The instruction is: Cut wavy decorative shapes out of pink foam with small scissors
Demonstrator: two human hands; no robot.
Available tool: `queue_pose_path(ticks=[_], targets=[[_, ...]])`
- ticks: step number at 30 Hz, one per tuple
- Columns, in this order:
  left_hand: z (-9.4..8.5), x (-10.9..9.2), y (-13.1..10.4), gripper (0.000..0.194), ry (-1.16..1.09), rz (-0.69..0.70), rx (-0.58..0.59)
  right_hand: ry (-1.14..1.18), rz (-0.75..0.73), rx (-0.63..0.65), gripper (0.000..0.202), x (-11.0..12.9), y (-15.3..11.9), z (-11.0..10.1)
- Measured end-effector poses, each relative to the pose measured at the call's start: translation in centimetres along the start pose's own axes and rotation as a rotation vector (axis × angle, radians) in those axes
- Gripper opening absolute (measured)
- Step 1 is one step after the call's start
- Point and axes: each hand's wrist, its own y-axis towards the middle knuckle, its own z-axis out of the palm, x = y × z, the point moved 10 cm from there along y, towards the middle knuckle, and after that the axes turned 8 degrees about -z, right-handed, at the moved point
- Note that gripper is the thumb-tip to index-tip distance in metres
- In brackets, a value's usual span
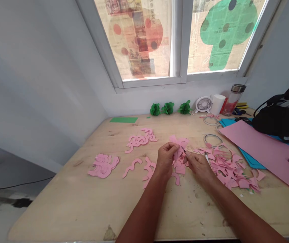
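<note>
My left hand (168, 155) is closed on a piece of pink paper (183, 142), pinching it with thumb and fingers above the table. Close on its right, my right hand (199, 163) grips a small tool with a thin dark tip (183, 149). That tip meets the paper; the rest of the tool is mostly hidden in my fingers. Pink scraps (180, 167) lie beneath the hands, with a curved pink strip (176, 179) nearer me. Left of my left wrist are scalloped pink cutouts (148, 168), partly covered by my forearm.
Stacked pink cutouts (103, 165) lie left, and more scalloped strips (140, 139) farther back. A scrap heap (232, 168) spreads right, beside pink sheets (263, 152) over blue ones. Green paper ornaments (168, 108), a small fan (203, 104) and a bottle (232, 101) stand along the wall.
</note>
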Motion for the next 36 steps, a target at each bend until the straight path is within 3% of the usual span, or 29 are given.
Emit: queue_pose_path(ticks=[18, 36], targets=[[1.0, 0.3, -0.3, 0.021, -0.11, -0.037, 0.058, 0.055, -0.003, -0.025, 0.044, 0.7, -0.2, 0.0], [1.6, -0.2, -0.8, 0.019, -0.125, -0.048, 0.07, 0.154, 0.027, -0.048, 0.042, -0.1, -0.4, 0.5]])
